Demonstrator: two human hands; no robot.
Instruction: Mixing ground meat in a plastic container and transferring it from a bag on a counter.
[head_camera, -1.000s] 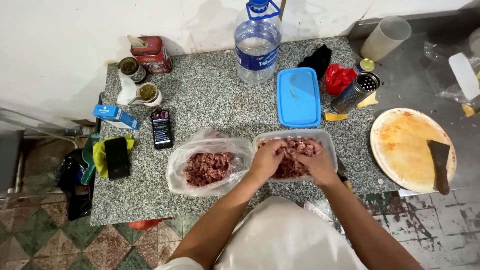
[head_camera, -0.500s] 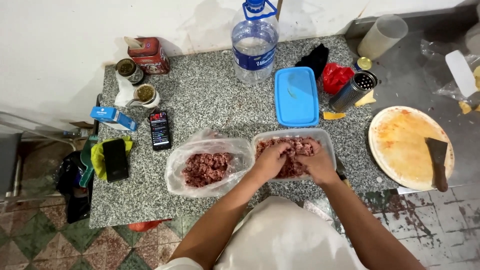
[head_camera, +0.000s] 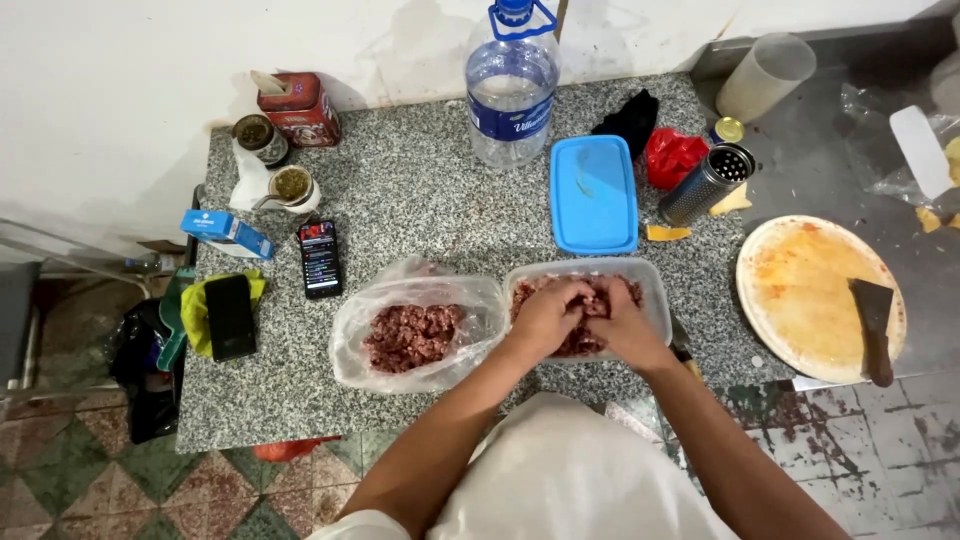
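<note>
Head view: nearest the body, both hands are pressed together into the minced meat (head_camera: 600, 300) inside a clear plastic tub (head_camera: 655, 285) near the front edge of the granite desk (head_camera: 420, 190). The left hand (head_camera: 545, 318) is curled over a clump of the meat, and the right hand (head_camera: 625, 325) is cupped against it, fingers bent into the mince. Just beside the tub on the left, a clear plastic bag (head_camera: 415, 330) holding more mince is seen. Further left, two phones (head_camera: 321, 258) are laid flat. Beyond the tub, a blue lid (head_camera: 594, 193) is placed, and behind it a large water bottle (head_camera: 511, 85) is stood by the wall. Off to the right, a round board (head_camera: 810, 295) with a cleaver (head_camera: 874, 315) is seen.
</note>
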